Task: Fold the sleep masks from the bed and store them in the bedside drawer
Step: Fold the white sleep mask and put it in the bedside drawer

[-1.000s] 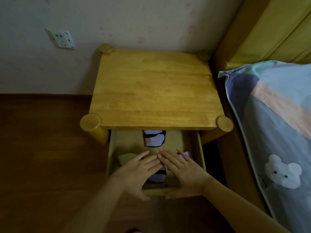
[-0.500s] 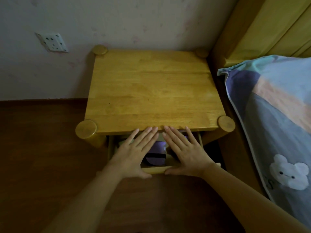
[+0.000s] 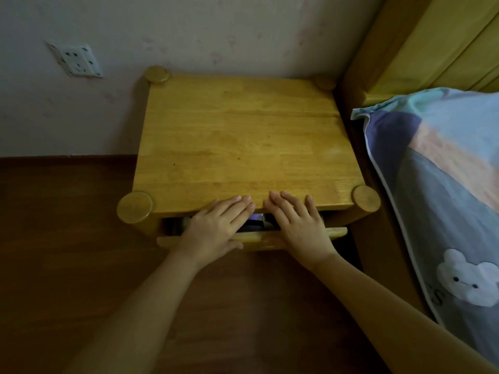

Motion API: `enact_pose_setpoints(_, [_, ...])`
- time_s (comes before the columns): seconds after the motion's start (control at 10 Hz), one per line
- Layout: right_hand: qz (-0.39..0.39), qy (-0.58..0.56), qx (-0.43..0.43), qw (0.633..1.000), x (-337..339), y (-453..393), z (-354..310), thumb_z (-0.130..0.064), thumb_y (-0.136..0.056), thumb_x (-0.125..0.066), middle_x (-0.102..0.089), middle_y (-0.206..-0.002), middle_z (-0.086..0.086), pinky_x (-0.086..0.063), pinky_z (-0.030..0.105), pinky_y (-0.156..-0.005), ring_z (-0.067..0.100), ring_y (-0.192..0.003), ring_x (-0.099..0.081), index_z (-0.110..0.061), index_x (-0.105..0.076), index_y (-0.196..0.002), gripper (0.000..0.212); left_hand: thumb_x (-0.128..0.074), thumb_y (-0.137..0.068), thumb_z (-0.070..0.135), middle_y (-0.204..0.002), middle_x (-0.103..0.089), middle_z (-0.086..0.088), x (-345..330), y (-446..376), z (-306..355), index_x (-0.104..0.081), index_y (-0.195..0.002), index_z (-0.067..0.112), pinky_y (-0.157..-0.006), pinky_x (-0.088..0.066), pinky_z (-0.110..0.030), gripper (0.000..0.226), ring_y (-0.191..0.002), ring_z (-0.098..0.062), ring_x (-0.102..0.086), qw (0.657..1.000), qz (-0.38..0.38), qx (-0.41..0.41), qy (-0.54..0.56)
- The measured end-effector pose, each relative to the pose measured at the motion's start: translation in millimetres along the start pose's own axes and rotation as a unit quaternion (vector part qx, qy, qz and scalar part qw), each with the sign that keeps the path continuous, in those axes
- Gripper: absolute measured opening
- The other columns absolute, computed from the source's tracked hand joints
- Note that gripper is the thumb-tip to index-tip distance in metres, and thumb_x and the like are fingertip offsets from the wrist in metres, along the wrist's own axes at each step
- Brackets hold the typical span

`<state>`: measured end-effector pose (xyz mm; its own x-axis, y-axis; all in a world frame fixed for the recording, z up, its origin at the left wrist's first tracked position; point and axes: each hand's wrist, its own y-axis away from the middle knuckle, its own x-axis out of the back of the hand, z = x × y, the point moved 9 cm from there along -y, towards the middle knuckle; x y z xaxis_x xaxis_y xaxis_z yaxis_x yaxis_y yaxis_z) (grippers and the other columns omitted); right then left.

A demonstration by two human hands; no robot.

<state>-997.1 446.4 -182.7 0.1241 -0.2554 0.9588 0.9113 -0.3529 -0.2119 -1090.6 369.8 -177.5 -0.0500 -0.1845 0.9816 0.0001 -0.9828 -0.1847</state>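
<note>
Our left hand and right hand lie flat, fingers straight, on the drawer, barely open, long edge left-right; purple mask peeks inside.

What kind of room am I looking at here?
Most likely a bedroom: a wooden bedside table stands against the wall beside a bed with a wooden headboard and a bear-print quilt.

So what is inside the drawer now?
Through the gap of the drawer, a bit of purple mask shows between the left hand and right hand. The tabletop hides the rest.
</note>
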Motion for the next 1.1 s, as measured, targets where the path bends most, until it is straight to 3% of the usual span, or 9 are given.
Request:
enact_pose_setpoints(0.1, [0.021, 0.024, -0.032, 0.999, -2.6, -2.5, -2.3, -0.034, -0.07, -0.08, -0.059, -0.131, 0.005, -0.047, 0.059, -0.092, 0.028, -0.118, -0.058, -0.016, -0.047, -0.127, 0.069, -0.087, -0.048, 0.045, -0.127, -0.062, 0.001, 2.4, -4.7, 1.2, -0.063, -0.122, 0.017, -0.079, -0.054, -0.03, 0.082, -0.111, -0.015, -0.062, 0.999, 0.024, -0.023, -0.033])
enact_pose_setpoints(0.3, [0.039, 0.049, -0.045, 0.997, -3.9, -7.8, -3.7, -0.026, -0.076, -0.076, -0.064, -0.121, 0.005, -0.048, 0.058, -0.087, 0.028, -0.108, -0.062, -0.015, -0.059, -0.112, 0.042, -0.083, -0.056, 0.038, -0.12, -0.065, 0.005, 0.0, -8.3, 3.6, -0.063, -0.116, 0.02, -0.071, -0.051, -0.029, 0.066, -0.105, -0.011, -0.063, 0.995, 0.056, -0.028, -0.081])
enact_pose_setpoints(0.4, [0.07, 0.052, -0.071, 0.994, 3.9, -14.8, -5.7, -0.02, -0.078, -0.072, -0.067, -0.106, 0.005, -0.051, 0.057, -0.081, 0.028, -0.094, -0.064, -0.013, -0.056, -0.098, 0.026, -0.072, -0.073, 0.019, -0.105, -0.066, 0.005, 2.9, -13.7, 7.9, -0.056, -0.106, 0.019, -0.061, -0.046, -0.031, 0.037, -0.091, -0.012, -0.062, 0.988, 0.109, -0.027, -0.11])
enact_pose_setpoints(0.5, [0.075, 0.062, -0.099, 0.99, 8.8, -24.0, -6.2, -0.014, -0.081, -0.067, -0.064, -0.09, 0.005, -0.052, 0.056, -0.073, 0.028, -0.077, -0.061, -0.013, -0.046, -0.086, 0.021, -0.053, -0.085, 0.007, -0.09, -0.061, 0.004, 6.7, -19.2, 12.5, -0.052, -0.094, 0.019, -0.058, -0.041, -0.031, 0.015, -0.08, -0.014, -0.053, 0.977, 0.152, -0.028, -0.144])
enact_pose_setpoints(0.7, [0.064, 0.084, -0.097, 0.99, 13.0, -33.4, -6.2, -0.003, -0.079, -0.061, -0.058, -0.08, 0.005, -0.054, 0.054, -0.062, 0.027, -0.067, -0.056, -0.013, -0.042, -0.079, 0.021, -0.049, -0.084, 0.008, -0.097, -0.042, 0.0, 1.0, -24.1, 16.9, -0.049, -0.092, 0.017, -0.063, -0.04, -0.033, 0.012, -0.083, -0.017, -0.041, 0.969, 0.166, -0.019, -0.18])
enact_pose_setpoints(0.8, [0.036, 0.069, -0.1, 0.992, 11.3, -33.4, -3.3, -0.003, -0.074, -0.066, -0.058, -0.082, 0.005, -0.054, 0.052, -0.063, 0.027, -0.068, -0.056, -0.012, -0.042, -0.081, 0.027, -0.055, -0.079, 0.009, -0.1, -0.039, -0.002, -2.1, -23.8, 13.2, -0.047, -0.096, 0.016, -0.07, -0.036, -0.035, 0.02, -0.085, -0.018, -0.041, 0.976, 0.143, -0.013, -0.163])
enact_pose_setpoints(1.0, [-0.051, 0.006, -0.069, 0.996, 12.9, -29.7, -4.1, -0.004, -0.061, -0.079, -0.059, -0.093, 0.009, -0.056, 0.045, -0.061, 0.029, -0.078, -0.059, -0.011, -0.05, -0.092, 0.042, -0.076, -0.069, 0.024, -0.112, -0.061, -0.003, 6.4, -20.3, 1.4, -0.058, -0.109, 0.015, -0.076, -0.047, -0.037, 0.045, -0.096, -0.021, -0.058, 0.997, -0.008, -0.016, -0.076])
enact_pose_setpoints(1.1, [-0.145, -0.027, -0.039, 0.988, 19.7, -32.8, -7.3, -0.01, -0.076, -0.071, -0.049, -0.122, 0.009, -0.054, 0.038, -0.074, 0.028, -0.104, -0.055, -0.013, -0.046, -0.119, 0.05, -0.057, -0.086, 0.02, -0.139, -0.045, -0.003, 14.5, -16.9, 6.2, -0.043, -0.135, 0.017, -0.093, -0.04, -0.038, 0.051, -0.122, -0.022, -0.046, 0.991, -0.123, -0.004, -0.052])
